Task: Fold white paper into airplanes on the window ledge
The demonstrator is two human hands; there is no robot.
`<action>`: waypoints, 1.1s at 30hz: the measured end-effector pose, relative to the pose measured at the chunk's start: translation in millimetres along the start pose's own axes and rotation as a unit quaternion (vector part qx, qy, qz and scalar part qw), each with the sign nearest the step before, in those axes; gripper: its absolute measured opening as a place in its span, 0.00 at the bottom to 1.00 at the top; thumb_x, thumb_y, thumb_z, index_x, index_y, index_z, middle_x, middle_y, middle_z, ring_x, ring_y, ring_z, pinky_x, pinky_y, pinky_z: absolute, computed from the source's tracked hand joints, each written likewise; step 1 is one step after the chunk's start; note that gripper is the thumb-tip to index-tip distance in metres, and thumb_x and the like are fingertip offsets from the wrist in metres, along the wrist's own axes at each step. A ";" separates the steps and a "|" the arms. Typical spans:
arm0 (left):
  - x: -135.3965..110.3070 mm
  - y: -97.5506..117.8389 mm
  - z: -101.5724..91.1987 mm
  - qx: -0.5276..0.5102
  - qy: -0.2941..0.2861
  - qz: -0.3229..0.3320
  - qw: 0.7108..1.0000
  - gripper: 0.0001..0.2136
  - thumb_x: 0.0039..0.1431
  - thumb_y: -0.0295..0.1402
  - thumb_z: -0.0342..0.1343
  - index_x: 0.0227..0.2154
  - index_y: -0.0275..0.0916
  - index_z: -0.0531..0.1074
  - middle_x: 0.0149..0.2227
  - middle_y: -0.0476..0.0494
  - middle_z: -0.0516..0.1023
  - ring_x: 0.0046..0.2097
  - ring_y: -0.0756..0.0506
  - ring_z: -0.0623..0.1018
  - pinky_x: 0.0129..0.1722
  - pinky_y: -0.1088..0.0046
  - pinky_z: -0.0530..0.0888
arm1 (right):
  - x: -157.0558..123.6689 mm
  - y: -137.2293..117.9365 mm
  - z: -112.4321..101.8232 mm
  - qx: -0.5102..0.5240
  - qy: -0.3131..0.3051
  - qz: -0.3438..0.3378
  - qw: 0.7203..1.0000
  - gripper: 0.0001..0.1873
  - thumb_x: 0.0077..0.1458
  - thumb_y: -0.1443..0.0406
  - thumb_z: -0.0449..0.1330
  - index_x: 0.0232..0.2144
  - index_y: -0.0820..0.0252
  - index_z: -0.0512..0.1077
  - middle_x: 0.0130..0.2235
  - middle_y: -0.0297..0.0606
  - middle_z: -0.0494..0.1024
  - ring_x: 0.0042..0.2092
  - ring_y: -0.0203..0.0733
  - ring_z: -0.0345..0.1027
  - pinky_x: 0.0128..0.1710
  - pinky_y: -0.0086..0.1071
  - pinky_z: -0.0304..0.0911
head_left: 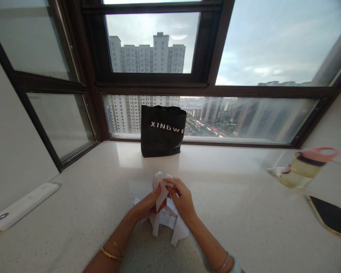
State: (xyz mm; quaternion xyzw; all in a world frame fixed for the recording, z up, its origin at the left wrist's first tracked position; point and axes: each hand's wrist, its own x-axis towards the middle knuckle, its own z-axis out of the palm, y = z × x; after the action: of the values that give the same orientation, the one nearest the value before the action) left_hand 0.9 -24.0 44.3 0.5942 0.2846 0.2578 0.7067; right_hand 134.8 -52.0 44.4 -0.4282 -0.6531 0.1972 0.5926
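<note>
Folded white paper (pixel 162 195) is held up between both hands over the counter. My left hand (pixel 148 204) grips it from the left, thumb laid along its face. On the right, my right hand (pixel 181 196) pinches the paper's upper edge with thumb and fingers. Beneath my hands lies a loose heap of white paper strips (pixel 168 218), several of them poking out toward me. My hands partly cover both the held paper and the heap.
A black bag (pixel 162 138) with white lettering stands upright by the window (pixel 251 119). To the right are a bottle (pixel 304 172) with a pink lid and a dark phone (pixel 331 216). A white power strip (pixel 25 204) lies along the left wall.
</note>
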 end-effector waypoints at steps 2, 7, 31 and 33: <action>-1.9 2.2 0.1 0.032 -0.001 0.014 0.999 0.30 0.45 0.60 0.35 0.20 0.35 0.64 0.15 0.54 0.60 0.17 0.56 0.55 0.17 0.77 0.50 | -0.8 0.4 1.1 -0.007 0.002 -0.001 1.000 0.14 0.51 0.68 0.50 0.40 0.53 0.70 0.41 0.38 0.70 0.39 0.37 0.66 0.33 0.28 0.66; -1.1 -1.2 0.1 0.044 -0.009 0.007 0.999 0.29 0.46 0.59 0.36 0.16 0.35 0.63 0.17 0.49 0.64 0.20 0.53 0.63 0.22 0.76 0.59 | -1.1 -1.7 1.9 -0.046 0.002 -0.022 0.999 0.15 0.52 0.69 0.49 0.40 0.52 0.70 0.41 0.38 0.71 0.42 0.39 0.65 0.40 0.32 0.64; -7.0 -3.2 -1.1 0.034 -0.008 -0.037 0.999 0.18 0.41 0.44 0.59 0.16 0.37 0.58 0.12 0.58 0.53 0.16 0.57 0.52 0.17 0.76 0.45 | 18.8 -26.4 6.3 -0.342 -0.096 -0.110 0.928 0.10 0.55 0.60 0.50 0.27 0.53 0.70 0.27 0.32 0.75 0.37 0.39 0.64 0.54 0.48 0.32; -7.6 0.9 -1.9 -0.021 -0.029 -0.027 0.999 0.18 0.42 0.45 0.58 0.16 0.37 0.58 0.13 0.59 0.51 0.16 0.58 0.49 0.16 0.77 0.44 | 26.6 -26.9 5.1 -0.338 -0.091 -0.107 0.931 0.09 0.54 0.59 0.51 0.30 0.53 0.70 0.29 0.33 0.75 0.38 0.40 0.64 0.54 0.48 0.33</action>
State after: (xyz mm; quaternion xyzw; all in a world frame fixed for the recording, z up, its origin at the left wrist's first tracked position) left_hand -5.8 -27.9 45.7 0.5782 0.2747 0.2274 0.7338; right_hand 123.1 -44.5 80.0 -0.5105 -0.7744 -0.0616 0.3686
